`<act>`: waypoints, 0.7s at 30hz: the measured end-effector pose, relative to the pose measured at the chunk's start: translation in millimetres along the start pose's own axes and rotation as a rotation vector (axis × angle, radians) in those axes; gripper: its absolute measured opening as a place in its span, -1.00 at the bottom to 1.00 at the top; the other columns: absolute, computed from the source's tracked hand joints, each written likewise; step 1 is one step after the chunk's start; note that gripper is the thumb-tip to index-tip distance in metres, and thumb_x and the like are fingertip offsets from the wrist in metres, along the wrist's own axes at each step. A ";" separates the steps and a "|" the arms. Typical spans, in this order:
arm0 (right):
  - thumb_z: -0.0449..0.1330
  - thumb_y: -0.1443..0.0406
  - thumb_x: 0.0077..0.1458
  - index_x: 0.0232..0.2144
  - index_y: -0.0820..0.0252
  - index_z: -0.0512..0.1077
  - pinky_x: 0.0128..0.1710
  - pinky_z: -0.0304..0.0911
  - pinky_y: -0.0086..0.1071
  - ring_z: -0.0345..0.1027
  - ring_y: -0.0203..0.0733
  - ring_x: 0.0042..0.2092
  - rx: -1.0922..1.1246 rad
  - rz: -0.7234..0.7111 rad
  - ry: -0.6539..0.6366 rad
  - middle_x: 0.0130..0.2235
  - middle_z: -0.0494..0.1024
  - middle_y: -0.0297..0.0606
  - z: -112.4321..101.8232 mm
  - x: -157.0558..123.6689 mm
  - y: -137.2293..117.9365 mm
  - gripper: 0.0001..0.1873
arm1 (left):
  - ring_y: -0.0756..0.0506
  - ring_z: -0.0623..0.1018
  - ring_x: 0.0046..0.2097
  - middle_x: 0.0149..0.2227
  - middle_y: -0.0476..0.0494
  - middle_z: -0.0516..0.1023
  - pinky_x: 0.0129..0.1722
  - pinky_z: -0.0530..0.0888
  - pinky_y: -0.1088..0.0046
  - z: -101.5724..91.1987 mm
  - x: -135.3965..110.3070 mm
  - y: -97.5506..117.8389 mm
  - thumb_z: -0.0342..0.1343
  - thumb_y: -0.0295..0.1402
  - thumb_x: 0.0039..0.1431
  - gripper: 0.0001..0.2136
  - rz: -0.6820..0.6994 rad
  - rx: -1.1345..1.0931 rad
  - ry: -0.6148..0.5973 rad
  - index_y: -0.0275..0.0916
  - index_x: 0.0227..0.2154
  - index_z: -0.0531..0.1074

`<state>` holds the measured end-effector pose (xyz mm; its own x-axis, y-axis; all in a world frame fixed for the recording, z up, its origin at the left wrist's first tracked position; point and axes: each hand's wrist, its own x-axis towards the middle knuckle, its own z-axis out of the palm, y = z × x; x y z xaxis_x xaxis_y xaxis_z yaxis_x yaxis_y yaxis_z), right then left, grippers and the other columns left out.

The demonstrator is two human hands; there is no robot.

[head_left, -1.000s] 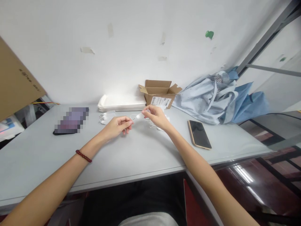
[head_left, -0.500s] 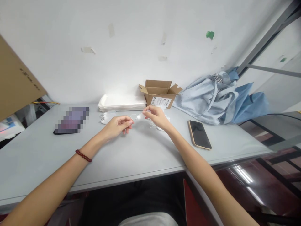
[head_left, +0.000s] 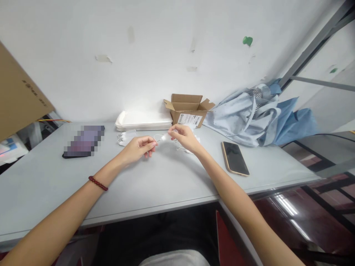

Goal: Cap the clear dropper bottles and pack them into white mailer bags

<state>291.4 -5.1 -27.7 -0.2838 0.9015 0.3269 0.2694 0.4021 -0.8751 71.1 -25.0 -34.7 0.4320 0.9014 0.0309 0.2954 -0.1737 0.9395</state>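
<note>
My left hand (head_left: 142, 147) is closed in a pinch, thumb against fingertips, on a thin string that runs toward my right hand. My right hand (head_left: 183, 136) pinches a small white tag-like piece (head_left: 164, 137), and its fingers partly hide it. The two hands are a short way apart, just above the table. Beyond my left hand lies a small pile of white pieces with strings (head_left: 127, 136). Another white stringed pile (head_left: 181, 148) is partly covered by my right hand.
A stack of white envelopes or sheets (head_left: 144, 120) lies by the wall beside an open cardboard box (head_left: 188, 111). A phone (head_left: 235, 159) is on the right, a blurred-out dark device (head_left: 84, 142) on the left. Light-blue cloth (head_left: 244, 118) fills the back right corner.
</note>
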 end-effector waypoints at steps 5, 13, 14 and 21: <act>0.13 0.19 0.08 -0.42 0.20 0.40 -0.34 0.25 -0.40 0.32 -0.29 -0.39 -0.013 -0.007 -0.008 -0.43 0.44 -0.32 -0.4 -0.3 -0.7 -0.81 | 0.01 0.45 -0.47 -0.43 -0.04 0.46 -0.44 0.39 0.45 -0.6 -0.5 -0.5 0.11 -0.14 0.16 -0.76 0.007 0.006 0.003 -0.25 -0.37 0.42; 0.11 0.18 0.08 -0.43 0.20 0.39 -0.43 0.13 -0.43 0.22 -0.32 -0.45 -0.083 0.014 -0.014 -0.47 0.39 -0.36 1.1 -3.9 -9.9 -0.80 | 0.01 0.44 -0.48 -0.45 -0.03 0.45 -0.46 0.39 0.46 1.0 -0.6 0.1 0.12 -0.14 0.15 -0.75 0.010 0.009 0.001 -0.25 -0.40 0.42; 0.11 0.19 0.08 -0.43 0.20 0.40 -0.44 0.11 -0.43 0.19 -0.34 -0.47 -0.095 0.015 -0.014 -0.48 0.37 -0.37 2.1 -4.3 -10.9 -0.80 | 0.02 0.44 -0.49 -0.45 -0.03 0.44 -0.46 0.39 0.46 1.2 -0.6 0.0 0.12 -0.14 0.15 -0.75 0.012 0.009 -0.003 -0.25 -0.40 0.42; 0.04 0.20 0.14 -0.37 0.20 0.35 -0.43 0.09 -0.45 0.13 -0.36 -0.47 -0.096 0.011 -0.038 -0.48 0.31 -0.41 12.8 -5.0 -9.2 -0.81 | 0.01 0.44 -0.49 -0.47 -0.03 0.45 -0.46 0.39 0.46 0.8 -0.6 -1.9 0.12 -0.16 0.14 -0.76 0.006 0.000 0.028 -0.25 -0.43 0.41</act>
<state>278.6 -15.3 -25.9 -0.3146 0.8997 0.3025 0.3589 0.4078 -0.8396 70.9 -25.6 -36.8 0.4095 0.9112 0.0457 0.2930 -0.1788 0.9392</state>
